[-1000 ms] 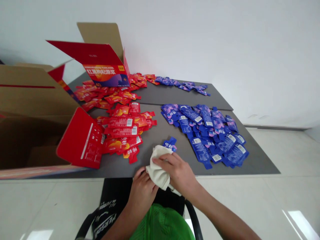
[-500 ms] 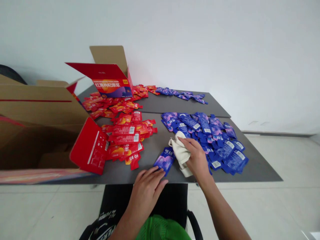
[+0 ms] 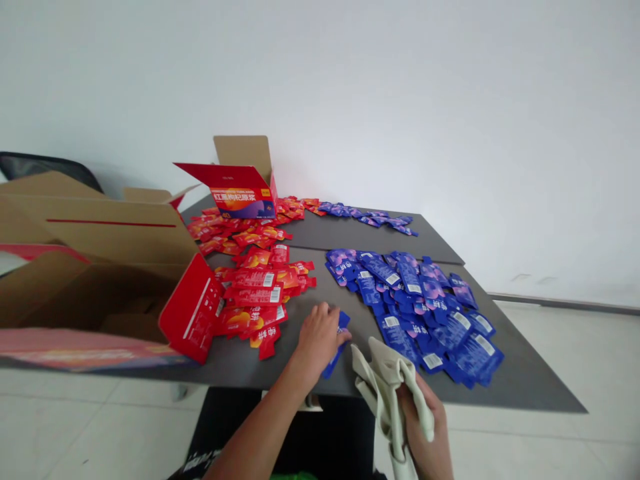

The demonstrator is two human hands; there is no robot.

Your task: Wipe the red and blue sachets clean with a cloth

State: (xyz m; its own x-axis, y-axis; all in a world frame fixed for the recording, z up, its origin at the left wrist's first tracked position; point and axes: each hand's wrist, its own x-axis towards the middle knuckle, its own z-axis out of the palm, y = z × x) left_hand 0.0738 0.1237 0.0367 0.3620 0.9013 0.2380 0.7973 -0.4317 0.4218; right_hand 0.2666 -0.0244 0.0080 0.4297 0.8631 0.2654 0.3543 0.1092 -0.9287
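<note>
My left hand [image 3: 319,339] is closed on a single blue sachet [image 3: 332,363] that lies on the grey table; the hand covers much of its left side. At the near edge of the table, my right hand [image 3: 431,430] grips a folded cream cloth [image 3: 389,377], its folds standing up above the fingers. A heap of blue sachets [image 3: 407,287] spreads just beyond and to the right of the cloth. Left of my left hand lies a pile of red sachets [image 3: 253,297].
A large open carton [image 3: 115,213] with a red side flap stands at the left. Further back is a smaller open red box [image 3: 240,193], with more red sachets around it. A row of blue sachets [image 3: 370,217] lies along the table's far side.
My right hand has drawn the cloth back toward the table's near edge, off the lone sachet's side. My left hand has moved forward onto that sachet. The view has tilted up somewhat.
</note>
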